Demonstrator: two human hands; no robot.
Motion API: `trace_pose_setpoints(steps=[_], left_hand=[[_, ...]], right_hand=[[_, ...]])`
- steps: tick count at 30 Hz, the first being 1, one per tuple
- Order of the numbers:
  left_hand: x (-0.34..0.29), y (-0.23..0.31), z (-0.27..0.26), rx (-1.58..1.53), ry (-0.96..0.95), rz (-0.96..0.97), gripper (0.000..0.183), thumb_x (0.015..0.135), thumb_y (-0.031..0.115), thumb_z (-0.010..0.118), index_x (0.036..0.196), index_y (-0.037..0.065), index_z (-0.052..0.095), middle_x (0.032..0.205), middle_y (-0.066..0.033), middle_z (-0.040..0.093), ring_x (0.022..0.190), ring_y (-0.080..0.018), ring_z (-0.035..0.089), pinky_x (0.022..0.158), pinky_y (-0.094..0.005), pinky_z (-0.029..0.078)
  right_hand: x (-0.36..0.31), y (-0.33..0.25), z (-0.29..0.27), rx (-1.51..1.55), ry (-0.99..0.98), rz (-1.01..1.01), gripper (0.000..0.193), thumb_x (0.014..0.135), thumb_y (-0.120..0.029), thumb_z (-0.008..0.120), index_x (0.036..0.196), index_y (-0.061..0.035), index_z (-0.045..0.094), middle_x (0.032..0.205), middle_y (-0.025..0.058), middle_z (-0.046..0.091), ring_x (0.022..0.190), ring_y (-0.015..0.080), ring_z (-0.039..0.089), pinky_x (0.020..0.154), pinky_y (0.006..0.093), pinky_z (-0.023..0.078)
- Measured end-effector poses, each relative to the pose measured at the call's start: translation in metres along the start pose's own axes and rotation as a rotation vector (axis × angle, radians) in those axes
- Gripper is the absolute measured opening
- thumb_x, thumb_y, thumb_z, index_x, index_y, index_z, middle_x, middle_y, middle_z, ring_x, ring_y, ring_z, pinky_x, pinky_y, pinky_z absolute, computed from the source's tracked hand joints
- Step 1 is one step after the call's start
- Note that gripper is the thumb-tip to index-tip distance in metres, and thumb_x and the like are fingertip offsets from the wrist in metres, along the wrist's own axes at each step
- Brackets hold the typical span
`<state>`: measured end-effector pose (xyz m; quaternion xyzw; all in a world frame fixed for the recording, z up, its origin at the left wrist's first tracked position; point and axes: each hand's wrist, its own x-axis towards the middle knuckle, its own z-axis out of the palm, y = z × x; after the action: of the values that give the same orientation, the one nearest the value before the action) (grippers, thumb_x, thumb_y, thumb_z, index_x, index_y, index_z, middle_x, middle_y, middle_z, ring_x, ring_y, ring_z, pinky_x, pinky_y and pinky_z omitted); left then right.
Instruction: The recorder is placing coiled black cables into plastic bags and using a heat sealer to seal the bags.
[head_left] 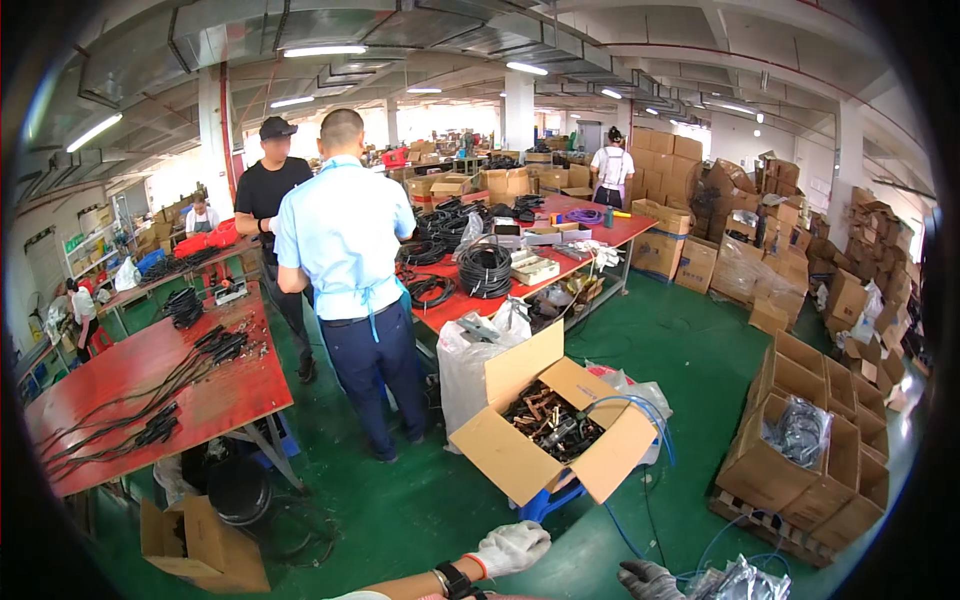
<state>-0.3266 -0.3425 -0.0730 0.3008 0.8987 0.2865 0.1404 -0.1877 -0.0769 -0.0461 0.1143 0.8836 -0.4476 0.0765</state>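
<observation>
Lowest in view, two gloved hands enter from the bottom edge. Left hand [512, 547], in a white knit glove with a dark wristband behind it, lies loosely curled with fingers relaxed and has hold of nothing. Right hand [648, 579], in a grey glove, is partly cut off by the frame; whether it grips anything cannot be told, though it sits just beside a crinkled clear plastic bag [742, 582], the nearest item to it. A thin blue cable [640, 470] trails across the green painted floor [690, 350] toward an open brown cardboard box of dark and copper-coloured connector parts [550, 420], flaps spread wide, probably for easy reach; it rests on a blue stool, which raises it off the floor. Behind it stands a white sack. To the right, open cartons [800, 450] stand stacked on a wooden pallet. At left, a red worktop [230, 390] carries black cable harnesses [150, 400] laid out in straight lines, seemingly for sorting. A person in a light blue shirt [345, 240] stands beyond, facing a second red worktop with coiled black cables [485, 268]. Farther back, more workers and stacked boxes line the hall.
</observation>
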Motion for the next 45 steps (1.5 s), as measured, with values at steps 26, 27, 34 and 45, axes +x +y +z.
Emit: trace_pose_setpoints(steps=[26, 27, 34, 45], left_hand=[[0.0, -0.034, -0.013, -0.023, -0.044, 0.032, 0.032, 0.091, 0.036, 0.046, 0.102, 0.01, 0.062, 0.113, -0.0101, 0.058, 0.099, -0.0306, 0.058, 0.086, -0.0414, 0.046], [-0.004, -0.038, -0.014, -0.028, -0.039, -0.01, 0.032, 0.091, 0.035, 0.046, 0.102, 0.01, 0.062, 0.113, -0.0099, 0.058, 0.1, -0.0304, 0.058, 0.087, -0.0415, 0.046], [-0.005, -0.058, -0.022, -0.029, 0.028, -0.05, 0.032, 0.09, 0.036, 0.047, 0.104, 0.012, 0.063, 0.113, -0.0094, 0.058, 0.102, -0.0301, 0.058, 0.09, -0.041, 0.045], [0.017, -0.074, -0.045, -0.108, 0.028, 0.1, 0.033, 0.09, 0.037, 0.051, 0.106, 0.011, 0.064, 0.115, -0.012, 0.06, 0.101, -0.0336, 0.059, 0.087, -0.0407, 0.048]], right_hand=[[0.026, -0.009, 0.039, 0.02, -0.08, -0.093, 0.032, 0.09, -0.027, 0.061, 0.116, -0.0084, 0.063, 0.102, 0.0125, 0.067, 0.091, 0.0223, 0.063, 0.081, 0.0327, 0.049], [0.027, -0.021, 0.04, -0.007, -0.082, -0.108, 0.032, 0.09, -0.027, 0.061, 0.116, -0.0086, 0.063, 0.102, 0.0127, 0.067, 0.091, 0.0224, 0.063, 0.081, 0.0327, 0.049], [0.042, -0.045, 0.047, 0.051, -0.124, -0.09, 0.032, 0.09, -0.027, 0.06, 0.117, -0.0093, 0.063, 0.103, 0.0141, 0.066, 0.092, 0.0228, 0.064, 0.081, 0.0328, 0.049], [0.037, -0.064, 0.062, -0.127, -0.046, -0.009, 0.045, 0.087, -0.038, 0.06, 0.117, -0.0055, 0.061, 0.103, 0.0176, 0.065, 0.099, 0.0322, 0.061, 0.089, 0.0363, 0.047]])
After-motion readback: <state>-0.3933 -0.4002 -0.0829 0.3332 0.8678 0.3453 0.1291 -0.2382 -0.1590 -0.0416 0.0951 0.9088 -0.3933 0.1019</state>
